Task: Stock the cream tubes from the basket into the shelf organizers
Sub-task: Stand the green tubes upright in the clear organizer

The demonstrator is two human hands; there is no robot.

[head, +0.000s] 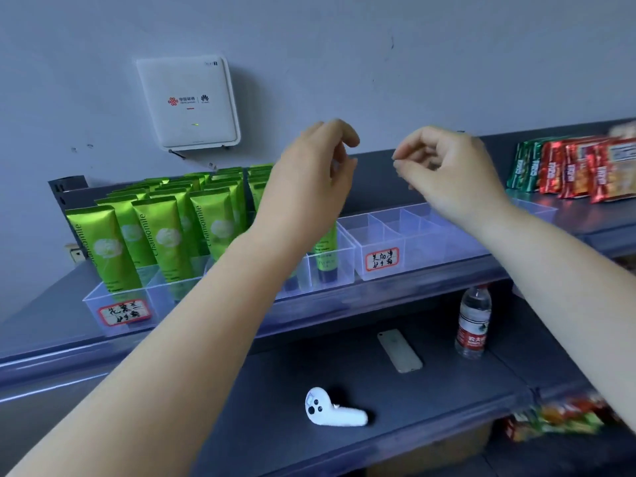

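Both my forearms reach up from the bottom corners, and my hands hang in the air above the upper shelf (447,270), a little apart from each other. My left hand (309,180) has its fingers loosely curled with nothing in them. My right hand (444,170) is curled too, fingertips drawn toward the thumb, and I see nothing between them.

Green cream tubes (161,232) stand upright, caps down, in rows inside the clear organizer (117,297) on the left part of that shelf; it has a red-bordered handwritten label on its front. One more green tube (325,259) stands in the compartment just behind my left wrist. To the right of it sits a second clear organizer (413,235) with its own label, its compartments showing no tubes. Red and green snack packets (578,170) stand at the far right of the shelf.

On the lower shelf lie a white handheld controller (332,409), a phone (399,351) face down and an upright water bottle (473,325). A white router box (187,103) hangs on the wall above the tubes.
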